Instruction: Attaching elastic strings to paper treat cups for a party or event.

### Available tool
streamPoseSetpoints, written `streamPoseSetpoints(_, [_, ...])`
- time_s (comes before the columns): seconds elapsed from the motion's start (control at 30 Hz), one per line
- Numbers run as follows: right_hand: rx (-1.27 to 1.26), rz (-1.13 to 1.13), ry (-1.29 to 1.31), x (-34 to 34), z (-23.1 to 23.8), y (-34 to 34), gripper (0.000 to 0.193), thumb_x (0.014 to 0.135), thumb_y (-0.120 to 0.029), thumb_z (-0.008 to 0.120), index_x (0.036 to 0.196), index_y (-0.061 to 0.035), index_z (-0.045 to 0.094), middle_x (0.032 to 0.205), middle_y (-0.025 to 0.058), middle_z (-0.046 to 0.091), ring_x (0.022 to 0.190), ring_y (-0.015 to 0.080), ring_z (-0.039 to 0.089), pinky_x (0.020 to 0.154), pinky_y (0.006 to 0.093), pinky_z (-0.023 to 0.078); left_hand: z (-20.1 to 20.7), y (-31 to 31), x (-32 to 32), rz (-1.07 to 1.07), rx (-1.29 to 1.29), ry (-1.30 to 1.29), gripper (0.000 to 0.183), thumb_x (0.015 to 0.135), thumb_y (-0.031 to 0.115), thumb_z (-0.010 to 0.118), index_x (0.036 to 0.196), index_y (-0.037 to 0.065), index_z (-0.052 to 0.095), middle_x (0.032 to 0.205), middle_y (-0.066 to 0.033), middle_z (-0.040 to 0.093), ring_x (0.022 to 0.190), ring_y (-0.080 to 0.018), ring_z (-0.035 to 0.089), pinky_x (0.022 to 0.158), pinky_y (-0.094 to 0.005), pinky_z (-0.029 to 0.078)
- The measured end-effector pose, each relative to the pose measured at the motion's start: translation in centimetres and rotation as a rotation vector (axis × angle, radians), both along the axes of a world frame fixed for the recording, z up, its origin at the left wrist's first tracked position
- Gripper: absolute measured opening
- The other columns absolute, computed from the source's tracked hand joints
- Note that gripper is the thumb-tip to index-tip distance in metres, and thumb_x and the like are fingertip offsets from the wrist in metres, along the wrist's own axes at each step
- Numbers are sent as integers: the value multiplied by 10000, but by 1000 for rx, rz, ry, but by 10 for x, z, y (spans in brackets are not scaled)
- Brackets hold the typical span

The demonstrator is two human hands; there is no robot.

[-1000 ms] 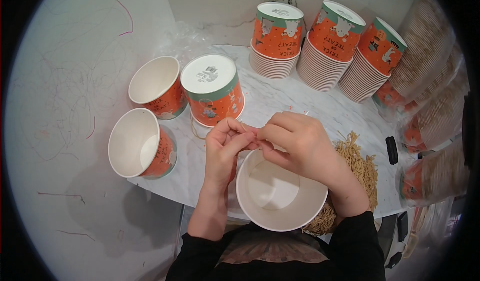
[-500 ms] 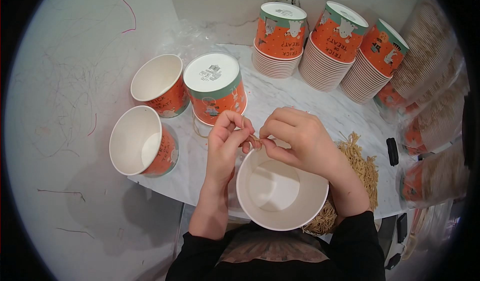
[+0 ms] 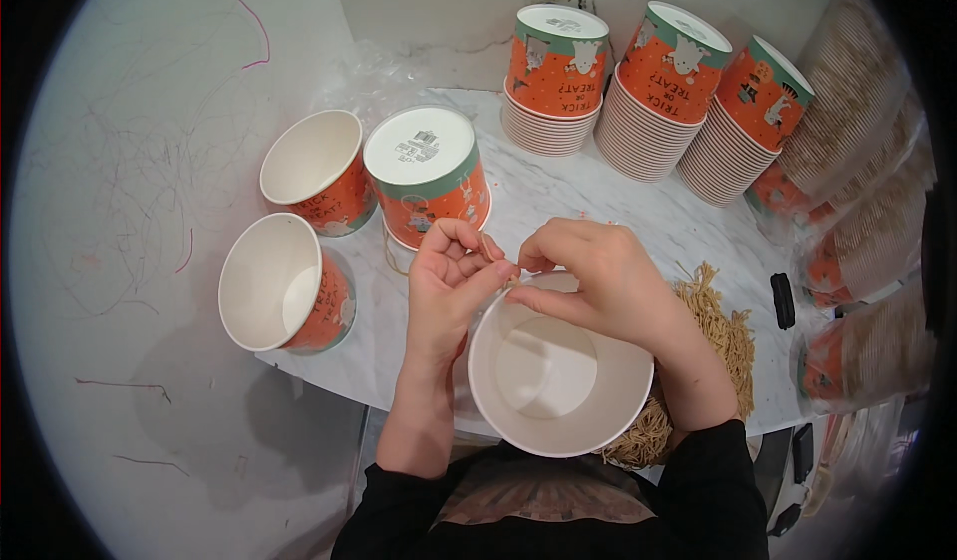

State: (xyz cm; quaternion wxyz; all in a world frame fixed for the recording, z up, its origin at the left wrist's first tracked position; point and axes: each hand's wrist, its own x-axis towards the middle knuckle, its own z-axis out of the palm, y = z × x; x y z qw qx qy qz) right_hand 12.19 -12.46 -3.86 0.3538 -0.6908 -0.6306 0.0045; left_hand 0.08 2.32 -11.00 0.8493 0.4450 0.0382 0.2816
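Marble tabletop (image 3: 538,201) stretches beyond the open tub (image 3: 558,401) to three inverted stacks (image 3: 555,82). Left of it: two upright tubs (image 3: 332,306), one near the table edge, and one inverted tub (image 3: 429,196). Right: one fibre bundle (image 3: 726,336). At its rim, the left hand (image 3: 447,296) pinches tan cord (image 3: 513,282); the right hand (image 3: 603,283) curves, thumb slightly parted, grip unclear.

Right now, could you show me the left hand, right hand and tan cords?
Left hand (image 3: 445,289), head view: middle of the hand.
Right hand (image 3: 600,281), head view: its back.
Tan cords (image 3: 728,339), head view: the pile's upper part.

Wide head-height view, steeply downward
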Motion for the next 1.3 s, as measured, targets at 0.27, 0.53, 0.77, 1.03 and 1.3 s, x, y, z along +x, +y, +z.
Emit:
streamPoseSetpoints(0.27, [15,-40,-74,1,-8,0,215,837,-230,752,891,-61,632,827,74,681,753,276,686,612,403,530,-4,-2,3,32,3,-35,350,832,-147,675,1025,52,461,1003,-66,587,903,-110,639,821,-245,548])
streamPoseSetpoints(0.53, [11,-37,32,-2,-2,2,162,815,-100,780,921,-25,682,833,101,699,738,269,699,648,341,562,-5,-3,2,-11,-54,-80,377,812,-180,652,998,70,439,992,-48,559,895,-125,642,827,-257,544])
streamPoseSetpoints(0.77, [-26,-46,9,-1,-5,3,110,832,-98,771,889,-27,710,802,105,708,724,268,702,652,339,565,-4,-2,2,-6,-67,-59,391,800,-178,659,995,76,434,991,-45,556,891,-128,644,809,-260,549])
streamPoseSetpoints(1.03, [-55,-46,398,-2,-4,4,123,828,-61,765,920,2,713,828,104,729,767,189,717,719,308,575,-7,-2,2,-15,-68,-106,389,798,-187,640,990,75,427,995,-47,548,880,-126,644,792,-258,545])
streamPoseSetpoints(1.3, [-82,-87,400,-3,-3,4,133,820,-71,780,914,8,728,800,107,731,756,183,718,721,310,578,-4,-4,2,10,-55,-58,381,802,-165,681,1008,62,454,993,-48,555,857,-124,652,777,-255,545])
